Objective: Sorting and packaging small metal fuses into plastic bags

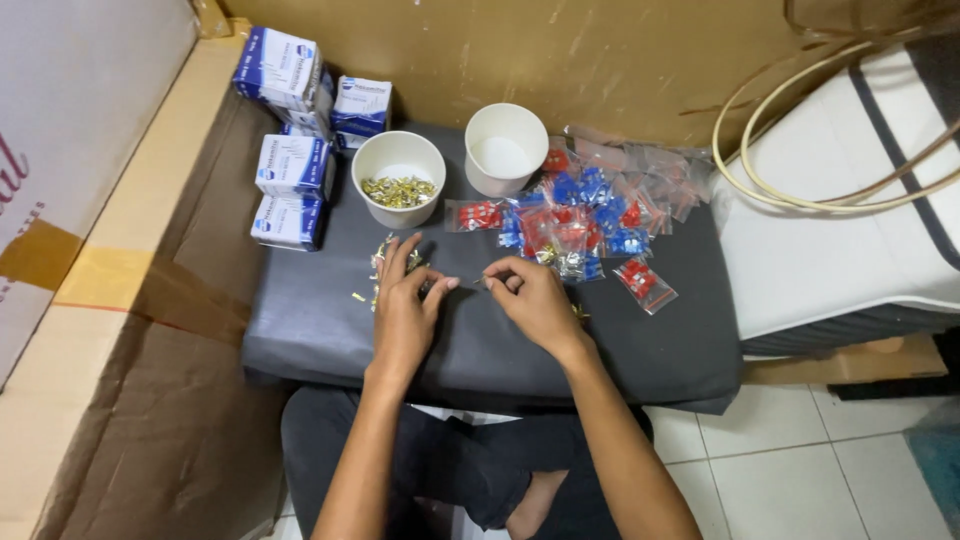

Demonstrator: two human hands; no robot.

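Head view: both hands, left (pixel 405 300) and right (pixel 535 300), pinch small brass terminals (pixel 385 262) mid-counter (pixel 320 330), fingers closed together. Sorting seems underway; next calls for a steady drop into the near cup (pixel 399 178).

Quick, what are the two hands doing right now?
Left hand: fingers curled over small brass pieces on the black cushion; grip cannot be told.
Right hand: pinching something tiny; too small to tell.
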